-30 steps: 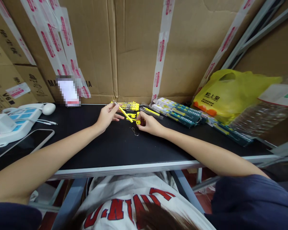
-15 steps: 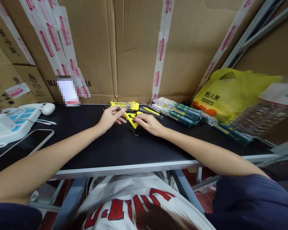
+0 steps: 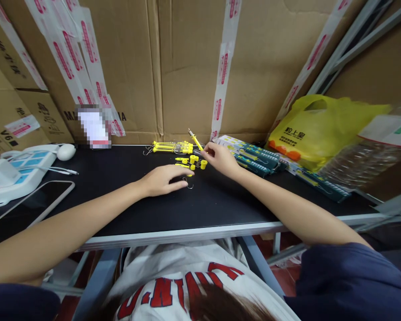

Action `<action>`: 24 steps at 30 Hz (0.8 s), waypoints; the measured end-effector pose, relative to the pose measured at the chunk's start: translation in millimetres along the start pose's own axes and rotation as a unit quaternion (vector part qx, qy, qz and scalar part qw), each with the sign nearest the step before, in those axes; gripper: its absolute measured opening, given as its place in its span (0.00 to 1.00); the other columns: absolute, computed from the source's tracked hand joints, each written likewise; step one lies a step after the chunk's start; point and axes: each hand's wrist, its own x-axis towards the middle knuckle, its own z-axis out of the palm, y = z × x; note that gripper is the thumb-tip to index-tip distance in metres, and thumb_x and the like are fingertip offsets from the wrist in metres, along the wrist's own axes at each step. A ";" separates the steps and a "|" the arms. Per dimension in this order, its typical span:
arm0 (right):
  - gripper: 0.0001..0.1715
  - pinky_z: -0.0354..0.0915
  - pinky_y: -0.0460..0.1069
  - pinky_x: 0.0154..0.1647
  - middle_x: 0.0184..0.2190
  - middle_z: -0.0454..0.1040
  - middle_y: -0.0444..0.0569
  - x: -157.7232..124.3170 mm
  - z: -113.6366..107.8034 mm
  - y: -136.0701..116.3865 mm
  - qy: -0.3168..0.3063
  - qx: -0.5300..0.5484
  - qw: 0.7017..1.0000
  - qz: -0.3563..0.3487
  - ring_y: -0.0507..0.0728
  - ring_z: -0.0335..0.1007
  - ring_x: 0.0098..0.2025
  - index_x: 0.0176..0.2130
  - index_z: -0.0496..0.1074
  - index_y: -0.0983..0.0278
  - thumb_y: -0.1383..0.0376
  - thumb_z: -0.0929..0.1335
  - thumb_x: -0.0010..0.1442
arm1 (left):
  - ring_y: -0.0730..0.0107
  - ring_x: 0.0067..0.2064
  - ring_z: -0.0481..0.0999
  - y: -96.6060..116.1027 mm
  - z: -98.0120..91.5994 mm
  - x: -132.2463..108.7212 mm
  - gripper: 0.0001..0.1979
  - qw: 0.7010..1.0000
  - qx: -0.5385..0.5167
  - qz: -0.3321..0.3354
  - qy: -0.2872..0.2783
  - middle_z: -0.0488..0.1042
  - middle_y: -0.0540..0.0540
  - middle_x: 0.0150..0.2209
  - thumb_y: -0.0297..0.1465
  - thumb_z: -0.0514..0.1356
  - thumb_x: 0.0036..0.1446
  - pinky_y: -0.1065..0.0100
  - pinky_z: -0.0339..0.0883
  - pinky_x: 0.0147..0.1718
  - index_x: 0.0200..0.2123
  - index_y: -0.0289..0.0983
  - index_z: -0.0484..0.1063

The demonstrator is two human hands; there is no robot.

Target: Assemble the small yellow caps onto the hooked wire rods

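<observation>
My right hand [image 3: 220, 159] is closed on a thin yellow pen-like tool with a metal tip [image 3: 196, 139], which tilts up to the left. Below and to the left, my left hand [image 3: 162, 179] hovers low over the table, thumb and fingers apart, with nothing seen between them. Close to its fingertips lie small yellow spool-like parts [image 3: 203, 164] and a thin bent wire [image 3: 190, 186]. Behind them lies a bundle of yellow tools with wire hooks [image 3: 173, 147]. Part of the small yellow pieces is hidden by my left fingers.
Packaged tools in dark green and white boxes [image 3: 257, 162] lie on the black table [image 3: 130, 214] at right. Beyond them sit a yellow plastic bag [image 3: 307, 127] and a clear plastic container [image 3: 361, 156]. A power strip [image 3: 36, 167] and phone [image 3: 33, 207] lie left. Cardboard [image 3: 187, 67] stands behind.
The yellow tool was held slanting between both hands; now only my right hand has it, its metal tip pointing up. My left hand has let go and dropped toward the small parts.
</observation>
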 end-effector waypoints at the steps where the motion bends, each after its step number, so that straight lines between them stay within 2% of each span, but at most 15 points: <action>1: 0.10 0.53 0.48 0.29 0.26 0.73 0.47 2.5 -1.8 4.7 -0.016 -0.058 0.998 0.016 0.54 0.64 0.28 0.33 0.71 0.63 0.61 0.65 0.63 | 0.59 0.58 0.73 3.1 0.4 0.1 0.17 0.998 0.026 0.028 -0.040 0.76 0.44 0.55 0.41 0.58 0.63 0.57 0.61 0.61 0.52 0.43 0.75; 4: 0.11 0.57 0.49 0.31 0.36 0.79 0.54 5.8 -4.5 12.6 -0.065 -0.204 0.976 0.030 0.59 0.72 0.36 0.37 0.74 0.64 0.61 0.64 0.65 | 0.60 0.61 0.71 6.6 0.8 1.2 0.16 0.991 0.069 0.053 -0.101 0.75 0.47 0.57 0.41 0.59 0.63 0.57 0.54 0.64 0.51 0.47 0.77; 6: 0.13 0.60 0.50 0.34 0.41 0.79 0.58 4.9 -5.3 12.4 -0.092 -0.269 0.958 0.028 0.62 0.74 0.40 0.41 0.75 0.65 0.61 0.63 0.66 | 0.60 0.62 0.70 3.9 0.1 1.4 0.16 0.990 0.084 0.038 -0.103 0.74 0.47 0.58 0.42 0.59 0.62 0.56 0.50 0.65 0.52 0.48 0.76; 9: 0.15 0.63 0.51 0.36 0.43 0.79 0.61 1.5 -6.8 7.0 -0.130 -0.323 0.937 0.032 0.65 0.76 0.44 0.44 0.75 0.66 0.61 0.63 0.66 | 0.58 0.65 0.67 -3.5 -2.0 0.2 0.20 0.989 0.110 0.003 -0.099 0.71 0.46 0.61 0.45 0.58 0.63 0.53 0.45 0.66 0.55 0.47 0.74; 16: 0.16 0.66 0.55 0.40 0.43 0.79 0.65 -0.9 -7.8 4.3 -0.167 -0.345 0.923 0.038 0.70 0.76 0.47 0.46 0.75 0.68 0.64 0.63 0.66 | 0.61 0.69 0.60 -17.1 -4.9 -2.7 0.28 0.982 0.139 -0.059 -0.112 0.64 0.42 0.66 0.50 0.50 0.66 0.53 0.39 0.69 0.63 0.43 0.66; 24: 0.18 0.68 0.57 0.42 0.45 0.78 0.66 2.0 -4.8 10.3 -0.183 -0.347 0.919 0.043 0.71 0.76 0.49 0.49 0.73 0.70 0.63 0.63 0.65 | 0.56 0.71 0.54 -20.1 -5.2 -2.6 0.30 0.979 0.151 -0.088 -0.102 0.57 0.41 0.70 0.51 0.48 0.66 0.43 0.35 0.69 0.65 0.43 0.62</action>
